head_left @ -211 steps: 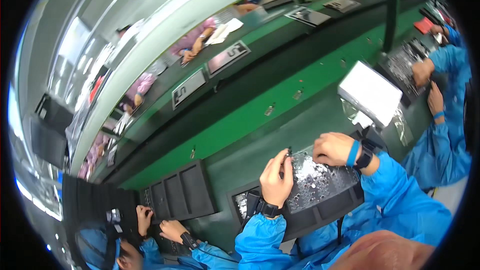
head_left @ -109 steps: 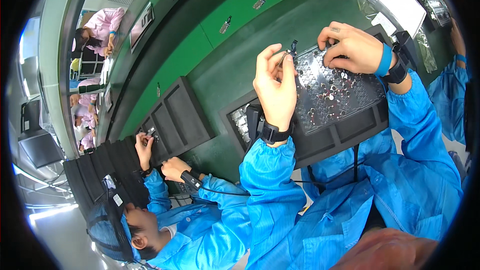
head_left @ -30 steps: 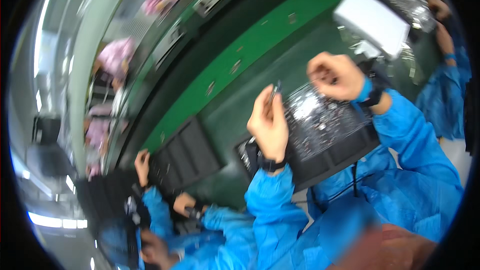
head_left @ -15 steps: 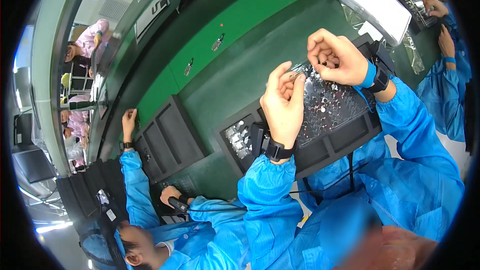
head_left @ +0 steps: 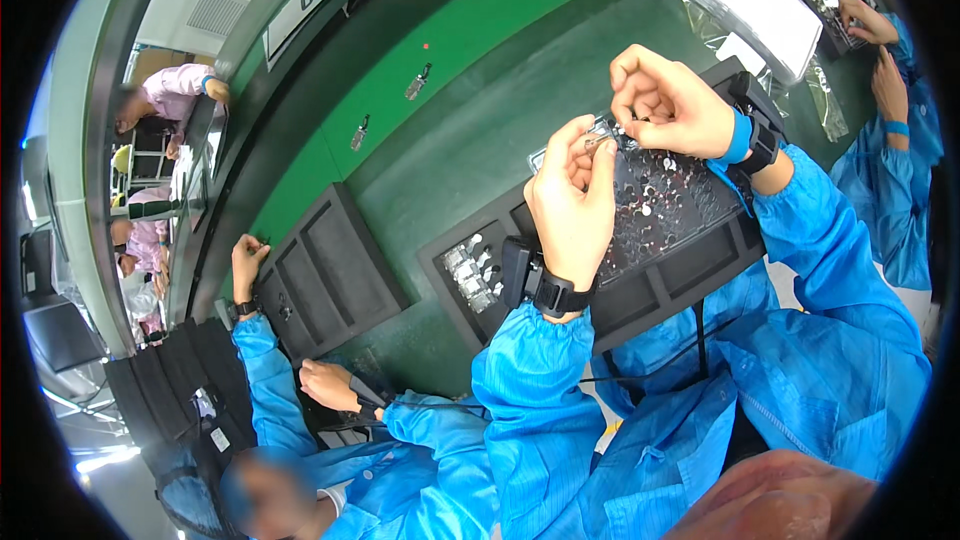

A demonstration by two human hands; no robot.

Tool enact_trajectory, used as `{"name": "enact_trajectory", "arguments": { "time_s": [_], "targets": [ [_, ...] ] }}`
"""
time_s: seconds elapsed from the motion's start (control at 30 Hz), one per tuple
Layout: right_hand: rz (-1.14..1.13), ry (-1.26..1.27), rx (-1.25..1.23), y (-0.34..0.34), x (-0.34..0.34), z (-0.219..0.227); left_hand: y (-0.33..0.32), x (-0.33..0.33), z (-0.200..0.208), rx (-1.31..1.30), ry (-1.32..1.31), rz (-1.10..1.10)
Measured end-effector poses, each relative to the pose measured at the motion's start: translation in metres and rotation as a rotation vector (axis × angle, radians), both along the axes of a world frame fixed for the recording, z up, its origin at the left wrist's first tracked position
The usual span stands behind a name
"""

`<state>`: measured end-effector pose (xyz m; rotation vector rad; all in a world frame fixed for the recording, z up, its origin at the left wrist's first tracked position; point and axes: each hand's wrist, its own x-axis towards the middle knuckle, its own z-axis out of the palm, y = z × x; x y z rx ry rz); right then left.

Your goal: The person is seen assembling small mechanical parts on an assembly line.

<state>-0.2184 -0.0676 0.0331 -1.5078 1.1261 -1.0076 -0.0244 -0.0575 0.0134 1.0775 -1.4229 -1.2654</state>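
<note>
My left hand (head_left: 572,205) pinches a small silver metal-and-clear part (head_left: 600,132) between thumb and fingers, above a black foam tray (head_left: 690,292). The fingertips of my right hand (head_left: 672,105) are closed together right beside that part; what they hold, if anything, is too small to make out. Beneath both hands, a clear plastic sheet or tray (head_left: 650,225) sits in the foam tray, scattered with tiny round parts. Several small silver pieces (head_left: 470,275) fill the foam tray's left compartment, next to my left wrist.
A green belt (head_left: 470,55) runs along the far side, carrying small metal parts (head_left: 418,82). At left, a co-worker's hands (head_left: 330,385) are by another black foam tray (head_left: 330,270). A white tray (head_left: 745,5) lies at far right, near another co-worker's hands (head_left: 888,85).
My right hand has come slightly down and left, its fingertips now against the silver part. The belt parts have shifted left and nearer. The left co-worker's near hand has moved left.
</note>
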Motion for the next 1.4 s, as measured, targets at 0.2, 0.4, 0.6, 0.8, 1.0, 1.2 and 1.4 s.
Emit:
{"name": "enact_trajectory", "arguments": {
  "time_s": [0.2,0.4,0.6,0.8,1.0,1.2,1.4],
  "targets": [
    [0.013,-0.079,0.018,-0.006,0.004,-0.006,-0.004,0.003,0.006,-0.005,-0.058,0.022],
    [-0.014,-0.022,-0.022,0.001,0.000,0.005,-0.003,0.001,0.003,-0.028,-0.042,0.023],
    [-0.009,-0.035,0.012,-0.002,0.003,-0.002,-0.002,0.003,0.002,-0.045,-0.067,0.015],
    [0.006,-0.044,0.024,-0.002,0.000,-0.004,-0.002,0.002,0.001,-0.040,-0.041,0.001],
    [0.059,-0.076,0.086,-0.003,-0.002,-0.003,-0.002,0.003,0.000,-0.077,-0.065,0.004],
    [0.063,-0.083,0.087,-0.003,-0.002,-0.001,-0.002,0.004,0.008,0.048,-0.079,-0.032],
    [0.077,-0.061,0.083,-0.004,-0.004,-0.002,-0.001,0.004,0.012,0.042,-0.094,-0.032]
  ]
}}
